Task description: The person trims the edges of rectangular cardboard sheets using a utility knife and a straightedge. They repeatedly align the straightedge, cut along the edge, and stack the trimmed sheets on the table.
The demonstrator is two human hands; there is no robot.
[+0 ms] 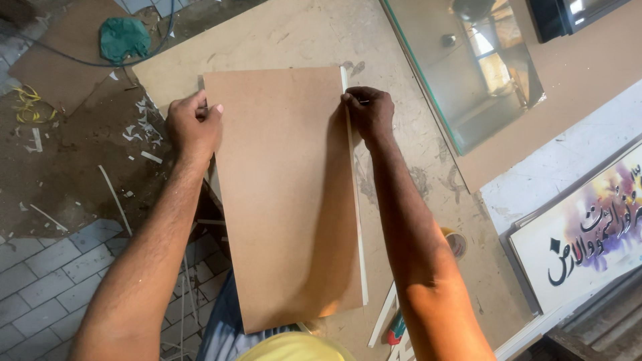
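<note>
Pressing on the far left corner of a brown fibreboard panel (pixel 284 194), the left hand (pixel 194 124) has its grip closed over that edge, thumb on top. The panel lies flat on the bench (pixel 301 33), long side running toward the person, its near end overhanging the bench edge. The right hand (pixel 368 112) sits at the panel's far right corner, its grip pinched on a small dark tool, too small to identify, against the pale strip (pixel 358 220) running along the panel's right edge. Right of that hand: a glass pane (pixel 468 73). Below the right forearm: a tape roll (pixel 457 242). Left of the left hand: scraps on the floor (pixel 60 174).
</note>
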